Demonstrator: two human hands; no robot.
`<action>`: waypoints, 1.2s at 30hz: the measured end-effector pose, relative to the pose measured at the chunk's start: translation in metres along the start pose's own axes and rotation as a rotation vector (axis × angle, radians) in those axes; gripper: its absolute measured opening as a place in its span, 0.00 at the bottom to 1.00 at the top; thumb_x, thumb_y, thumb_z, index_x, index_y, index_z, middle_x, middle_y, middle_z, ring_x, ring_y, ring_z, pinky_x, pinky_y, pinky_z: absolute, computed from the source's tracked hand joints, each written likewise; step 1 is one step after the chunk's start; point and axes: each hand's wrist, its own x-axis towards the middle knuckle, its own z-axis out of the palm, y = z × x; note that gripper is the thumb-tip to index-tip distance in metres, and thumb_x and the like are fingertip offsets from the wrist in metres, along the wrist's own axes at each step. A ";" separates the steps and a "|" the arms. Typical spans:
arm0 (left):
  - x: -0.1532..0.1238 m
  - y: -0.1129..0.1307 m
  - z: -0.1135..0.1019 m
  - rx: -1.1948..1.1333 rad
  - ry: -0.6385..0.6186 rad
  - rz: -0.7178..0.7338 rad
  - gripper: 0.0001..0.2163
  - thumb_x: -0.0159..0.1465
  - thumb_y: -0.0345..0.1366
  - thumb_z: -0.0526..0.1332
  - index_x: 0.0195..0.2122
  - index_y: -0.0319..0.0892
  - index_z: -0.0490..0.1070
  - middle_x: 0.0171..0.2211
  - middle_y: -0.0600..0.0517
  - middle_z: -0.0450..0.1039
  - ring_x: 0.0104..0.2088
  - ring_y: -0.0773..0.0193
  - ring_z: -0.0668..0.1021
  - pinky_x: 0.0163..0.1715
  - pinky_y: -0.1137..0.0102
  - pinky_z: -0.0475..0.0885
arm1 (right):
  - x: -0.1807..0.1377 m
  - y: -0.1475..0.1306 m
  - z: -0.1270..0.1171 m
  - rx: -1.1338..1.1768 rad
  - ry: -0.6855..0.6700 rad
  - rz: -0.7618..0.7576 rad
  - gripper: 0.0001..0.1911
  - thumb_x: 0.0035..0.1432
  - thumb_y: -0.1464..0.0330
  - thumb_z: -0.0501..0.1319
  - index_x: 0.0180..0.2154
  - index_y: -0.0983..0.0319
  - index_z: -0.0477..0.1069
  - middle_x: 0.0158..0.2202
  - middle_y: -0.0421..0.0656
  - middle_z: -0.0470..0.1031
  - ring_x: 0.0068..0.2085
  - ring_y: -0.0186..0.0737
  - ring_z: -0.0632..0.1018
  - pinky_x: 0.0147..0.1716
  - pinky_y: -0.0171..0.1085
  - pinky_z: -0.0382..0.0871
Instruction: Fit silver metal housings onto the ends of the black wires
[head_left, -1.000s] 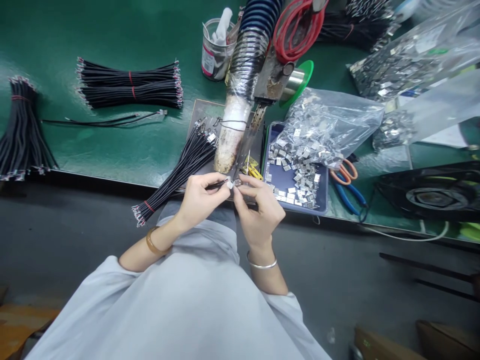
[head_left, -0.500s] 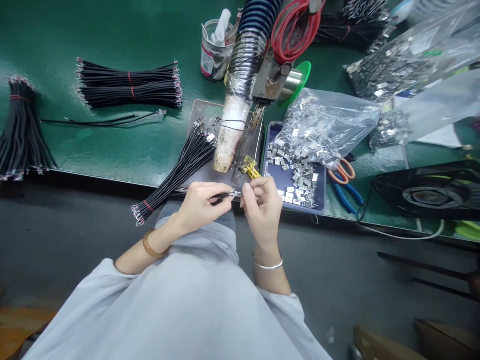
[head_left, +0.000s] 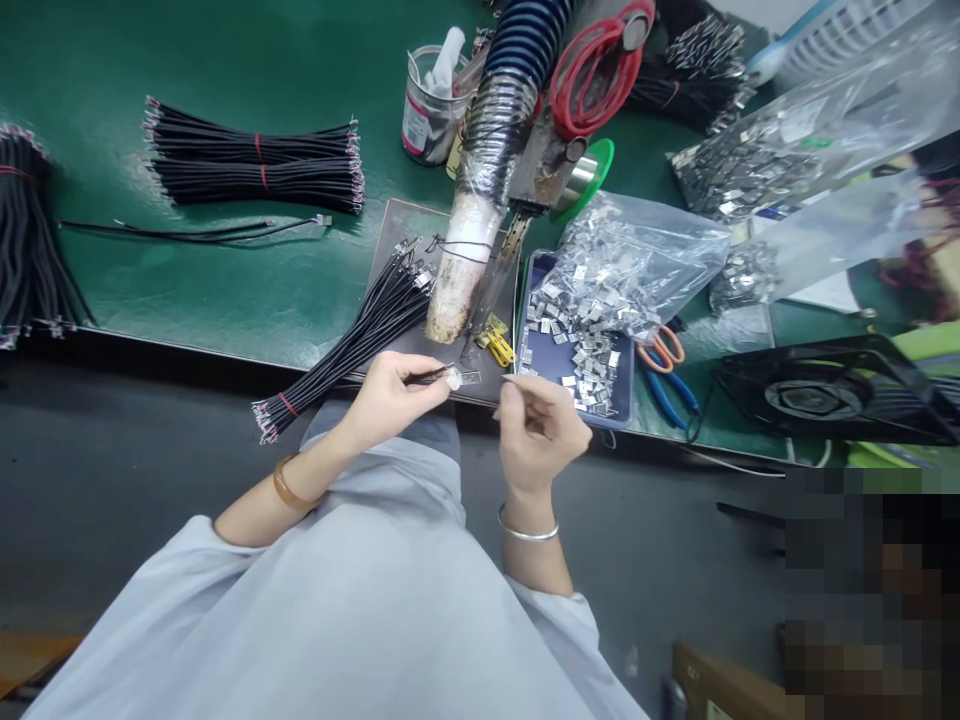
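My left hand pinches the end of a black cable whose small metal connector sticks out to the right, just under the wrapped soldering fixture. My right hand hovers a little right of that connector, fingers curled with thumb and forefinger together; what they hold, if anything, is too small to make out. A bundle of black cables lies on the dark plate beside my left hand. The blue tray of small metal shells lies close beside my right hand.
Tied cable bundles lie at the back left of the green bench, more at the left edge. Clear bags of metal shells lie to the right. Blue and orange pliers, a tin, a black fan.
My hands were together at the connector; my right hand has now pulled away to the right and slightly down. The left hand keeps the cable end. The view has shifted a little.
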 end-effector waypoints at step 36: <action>0.008 0.016 0.005 0.032 0.125 -0.007 0.09 0.52 0.37 0.66 0.21 0.36 0.79 0.19 0.54 0.70 0.22 0.71 0.66 0.21 0.77 0.63 | 0.012 -0.004 0.016 0.071 -0.129 -0.028 0.08 0.61 0.76 0.66 0.35 0.57 0.72 0.46 0.45 0.86 0.42 0.41 0.87 0.42 0.39 0.85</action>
